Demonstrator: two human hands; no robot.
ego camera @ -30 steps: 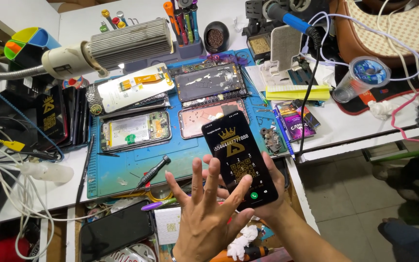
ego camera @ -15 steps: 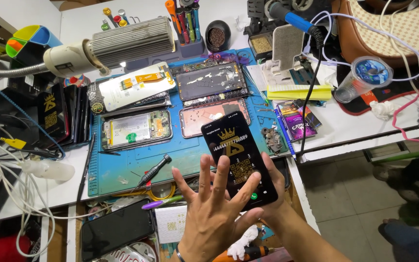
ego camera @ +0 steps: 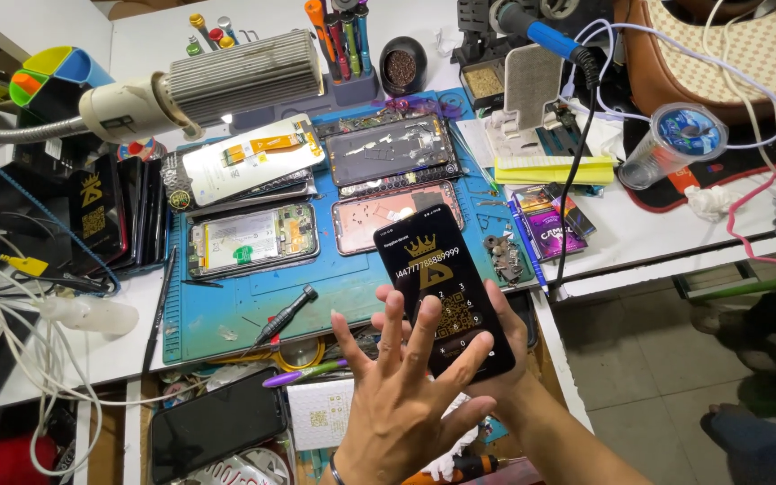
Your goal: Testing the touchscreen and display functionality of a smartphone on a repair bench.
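My right hand (ego camera: 514,334) grips a black smartphone (ego camera: 426,259) from underneath and holds it tilted above the front edge of a blue work mat (ego camera: 226,314). Its lit screen shows a gold crown emblem, a row of digits and a keypad. My left hand (ego camera: 397,404) is spread wide in front of the phone. Its middle fingers lie over the lower part of the screen, and it holds nothing.
Opened phones (ego camera: 249,238) and loose screens (ego camera: 388,148) lie on the mat beside a black screwdriver (ego camera: 285,314). A gooseneck lamp (ego camera: 226,81) hangs over the back left. A black phone (ego camera: 217,422) lies in the open drawer. Cables crowd the left; a clear cup (ego camera: 675,144) stands right.
My left hand has shifted a little to the right, so its fingers now cover more of the phone's lower screen. The phone and my right hand have barely moved.
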